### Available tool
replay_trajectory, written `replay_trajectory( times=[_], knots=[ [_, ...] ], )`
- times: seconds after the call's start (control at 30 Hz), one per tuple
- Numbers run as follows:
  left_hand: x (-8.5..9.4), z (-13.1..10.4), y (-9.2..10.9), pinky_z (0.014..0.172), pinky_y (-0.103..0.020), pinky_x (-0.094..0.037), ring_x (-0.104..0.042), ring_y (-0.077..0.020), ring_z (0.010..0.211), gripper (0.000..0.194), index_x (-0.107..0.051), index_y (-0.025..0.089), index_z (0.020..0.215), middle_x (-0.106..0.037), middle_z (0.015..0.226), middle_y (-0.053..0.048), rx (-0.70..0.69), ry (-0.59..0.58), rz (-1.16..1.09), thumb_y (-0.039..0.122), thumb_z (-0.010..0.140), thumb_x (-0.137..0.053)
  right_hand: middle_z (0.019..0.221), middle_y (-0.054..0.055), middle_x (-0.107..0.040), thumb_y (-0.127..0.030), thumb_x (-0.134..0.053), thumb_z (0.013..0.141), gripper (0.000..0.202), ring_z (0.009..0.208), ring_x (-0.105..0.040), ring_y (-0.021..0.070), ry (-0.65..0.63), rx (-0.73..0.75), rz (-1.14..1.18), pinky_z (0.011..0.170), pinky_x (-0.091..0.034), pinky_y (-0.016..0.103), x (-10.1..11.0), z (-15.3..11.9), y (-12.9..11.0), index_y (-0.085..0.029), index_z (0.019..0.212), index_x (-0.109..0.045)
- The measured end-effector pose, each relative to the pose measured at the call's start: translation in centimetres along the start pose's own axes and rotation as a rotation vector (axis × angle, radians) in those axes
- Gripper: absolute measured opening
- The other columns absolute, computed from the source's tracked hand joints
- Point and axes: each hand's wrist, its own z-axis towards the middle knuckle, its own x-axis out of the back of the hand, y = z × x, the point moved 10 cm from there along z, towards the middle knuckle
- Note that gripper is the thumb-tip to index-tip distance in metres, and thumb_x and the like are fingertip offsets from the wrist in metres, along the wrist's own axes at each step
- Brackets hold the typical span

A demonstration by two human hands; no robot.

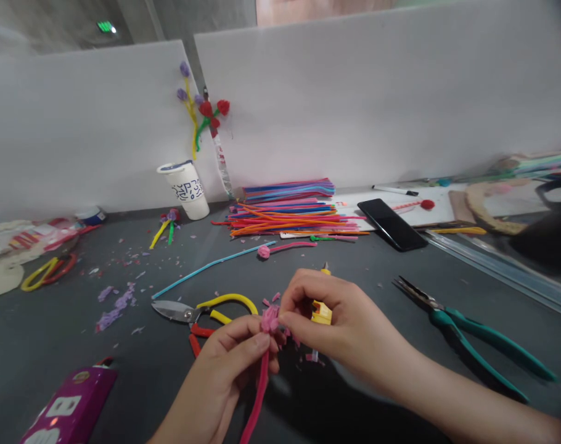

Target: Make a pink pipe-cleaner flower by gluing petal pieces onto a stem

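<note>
My left hand (237, 357) pinches a pink pipe-cleaner flower just below its head, its long stem (258, 394) hanging down toward me. At the top, the ragged pink flower head (270, 319) sits between both hands. The thumb and fingers of my right hand (327, 308) are closed against the side of that head. Behind the right hand shows part of a yellow tool (322, 313), mostly hidden. Scissors with red and yellow handles (188, 313) lie open just left of my hands. Pink scraps (275, 297) are scattered around the flower.
Green-handled pliers (451, 320) lie at right, a phone (391, 224) behind them. Bundled pipe cleaners (285, 216) lie at the back, near a paper cup (185, 188). A finished pink flower (264, 251) and blue stem (211, 268) lie ahead. A purple power strip (72, 404) is front left.
</note>
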Motion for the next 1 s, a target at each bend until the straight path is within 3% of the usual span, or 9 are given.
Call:
replay_trajectory(
  times=[0.5, 0.83, 1.0],
  knots=[
    [0.0, 0.4, 0.0, 0.055, -0.018, -0.037, -0.051, -0.008, 0.057, 0.008, -0.07, 0.016, 0.067, -0.06, 0.063, 0.001, -0.019, -0.014, 0.062, 0.021, 0.074, -0.07, 0.076, 0.002, -0.059, -0.01, -0.054, 0.084, 0.014, 0.077, -0.056, 0.0149, -0.014, 0.258, -0.26, 0.067, -0.043, 0.025, -0.7, -1.0, -1.9, -0.018, 0.074, -0.06],
    [-0.2, 0.0, 1.4, 0.066, -0.023, -0.039, -0.048, -0.0134, 0.067, 0.013, -0.068, 0.018, 0.066, -0.056, 0.069, 0.0, -0.168, -0.004, 0.285, 0.025, 0.077, -0.066, 0.079, 0.005, -0.061, -0.012, -0.052, 0.088, 0.014, 0.077, -0.056, 0.0168, -0.025, 0.346, -0.357, 0.068, -0.045, 0.027, -1.0, -1.3, -2.5, -0.016, 0.078, -0.061],
    [-0.3, -0.2, 2.3, 0.061, -0.022, -0.039, -0.048, -0.0126, 0.065, 0.014, -0.069, 0.02, 0.066, -0.056, 0.075, 0.0, -0.252, -0.006, 0.379, 0.026, 0.079, -0.065, 0.081, 0.005, -0.061, -0.012, -0.054, 0.088, 0.011, 0.079, -0.056, 0.0172, -0.013, 0.355, -0.36, 0.068, -0.044, 0.027, -0.9, -1.5, -2.7, -0.016, 0.081, -0.062]
  ],
)
